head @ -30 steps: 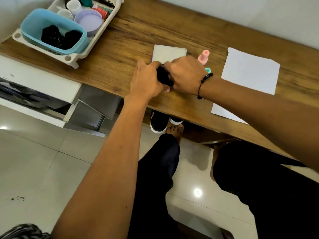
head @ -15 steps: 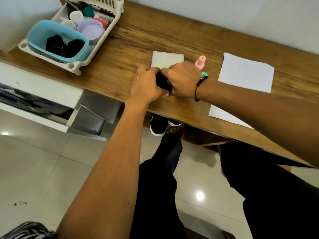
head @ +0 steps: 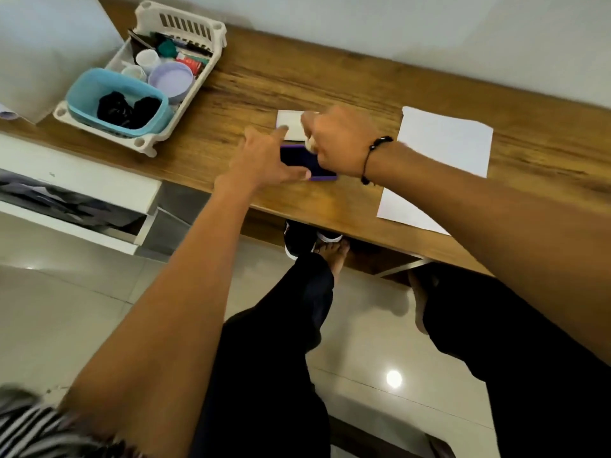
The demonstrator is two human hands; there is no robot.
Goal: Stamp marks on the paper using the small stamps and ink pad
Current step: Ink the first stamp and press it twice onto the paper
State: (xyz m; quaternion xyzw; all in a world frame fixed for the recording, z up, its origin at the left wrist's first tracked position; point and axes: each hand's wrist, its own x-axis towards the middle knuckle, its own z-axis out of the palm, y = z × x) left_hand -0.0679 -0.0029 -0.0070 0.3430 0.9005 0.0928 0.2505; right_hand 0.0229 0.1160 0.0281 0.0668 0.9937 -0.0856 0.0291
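Your left hand (head: 264, 160) steadies the purple ink pad (head: 309, 161) near the front edge of the wooden worktop (head: 297, 81), thumb along its near side and forefinger stretched past its far corner, so the fingers grip the pad's left end. Your right hand (head: 337, 140), a dark beaded bracelet (head: 373, 157) at the wrist, hovers curled over the pad's right end; motion blur hides what, if anything, its fingers pinch. A small white card (head: 289, 125) lies just behind the pad, partly under your right hand. The larger white paper (head: 443, 150) sits to the right, unmarked as far as can be seen. A white basket (head: 185, 31) holding a blue tub (head: 86, 90) stands at far left.
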